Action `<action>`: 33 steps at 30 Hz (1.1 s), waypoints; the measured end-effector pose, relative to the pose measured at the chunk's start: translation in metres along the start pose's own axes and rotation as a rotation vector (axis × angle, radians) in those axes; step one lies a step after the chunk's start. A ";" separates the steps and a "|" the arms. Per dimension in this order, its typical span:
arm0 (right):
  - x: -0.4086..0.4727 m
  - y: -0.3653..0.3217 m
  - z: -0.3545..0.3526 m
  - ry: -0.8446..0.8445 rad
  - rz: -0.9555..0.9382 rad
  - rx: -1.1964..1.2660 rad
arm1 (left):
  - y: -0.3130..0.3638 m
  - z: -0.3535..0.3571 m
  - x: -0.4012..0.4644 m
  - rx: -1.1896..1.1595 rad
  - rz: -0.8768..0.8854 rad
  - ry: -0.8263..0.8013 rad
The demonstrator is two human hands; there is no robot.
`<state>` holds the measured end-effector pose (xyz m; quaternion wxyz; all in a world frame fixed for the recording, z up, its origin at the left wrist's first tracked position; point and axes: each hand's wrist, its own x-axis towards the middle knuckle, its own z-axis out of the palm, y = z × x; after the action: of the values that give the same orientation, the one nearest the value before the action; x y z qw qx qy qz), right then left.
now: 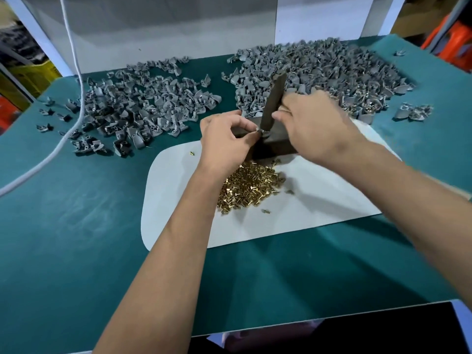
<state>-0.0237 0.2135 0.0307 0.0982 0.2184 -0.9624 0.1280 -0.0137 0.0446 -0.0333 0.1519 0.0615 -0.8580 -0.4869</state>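
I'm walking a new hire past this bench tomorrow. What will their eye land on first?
Probably the two sprawling heaps of grey parts, the left heap and the bigger right heap, at the back of the green table. Next comes the glinting pile of brass pins on the white mat. It lies just in front of the dark block, where the left hand pinches a small part and the right hand grips the lever.

A mat [319, 213] lay mid-desk [76, 251]; on it a pin heap [249, 186] sat before a block [279, 146]. Behind, along the far edge, spread the left parts heap [143, 106] and right parts heap [319, 70]; a cable [76, 80] crossed the far-left corner
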 end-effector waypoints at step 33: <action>-0.023 0.067 -0.001 -0.010 0.351 -0.052 | -0.002 0.002 -0.002 -0.181 -0.061 -0.091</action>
<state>-0.0329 0.2811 0.0126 0.0753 0.0450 -0.9892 0.1172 -0.0129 0.0457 -0.0366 0.1030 0.0514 -0.8141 -0.5692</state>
